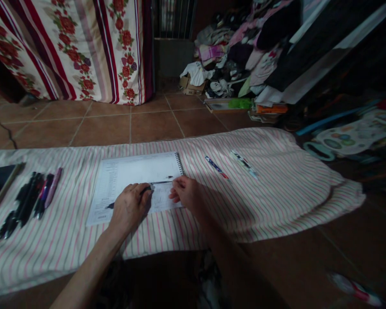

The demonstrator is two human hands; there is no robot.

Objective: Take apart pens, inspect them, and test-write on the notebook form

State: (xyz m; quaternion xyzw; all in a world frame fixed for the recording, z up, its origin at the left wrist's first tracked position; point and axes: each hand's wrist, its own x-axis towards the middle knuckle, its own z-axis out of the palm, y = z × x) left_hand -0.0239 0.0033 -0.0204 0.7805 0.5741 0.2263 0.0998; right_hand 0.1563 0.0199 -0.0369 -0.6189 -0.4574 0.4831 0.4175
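Observation:
Over a spiral notebook [138,167], my left hand [128,206] is closed around a dark pen barrel [145,189]. A thin pen refill [161,183] stretches from beside that barrel to my right hand [185,189], whose thumb and fingers pinch its far end. Whether the refill is still inside the barrel is hard to make out. Left of my left hand, a dark pen piece [110,206] lies on the page, partly covered by the hand. A tiny dark part [170,177] rests near the spiral binding.
On the striped cloth [276,189] to the left are several pens [30,197] and a dark flat device [1,182]. Right of the notebook lie a blue-and-red wrapper strip [216,167] and a whitish patterned strip [244,164]. Piled clothes [238,56] stand beyond.

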